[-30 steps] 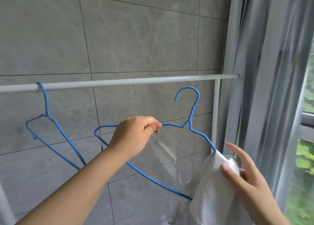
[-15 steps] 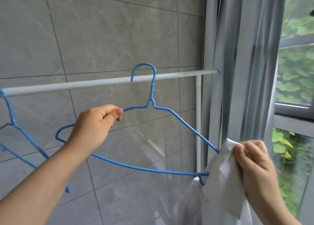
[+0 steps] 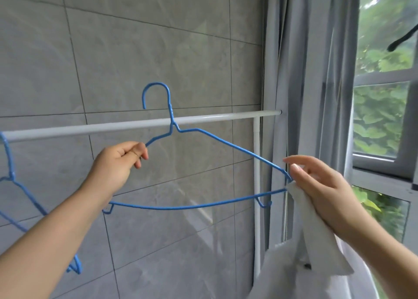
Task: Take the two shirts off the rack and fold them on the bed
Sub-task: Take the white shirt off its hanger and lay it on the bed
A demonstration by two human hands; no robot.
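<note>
We see the left hand (image 3: 117,163) pinching the left shoulder of a blue wire hanger (image 3: 199,206), whose hook sits above the white metal rack rail (image 3: 113,127), not yet on it. The right hand (image 3: 321,190) has its upper fingers extended, while a white cloth shirt (image 3: 316,237) hangs from under its palm at the hanger's right tip. A second blue wire hanger (image 3: 11,174) hangs on the rail at far left. Grey curtains (image 3: 316,72) hang beside the rack.
</note>
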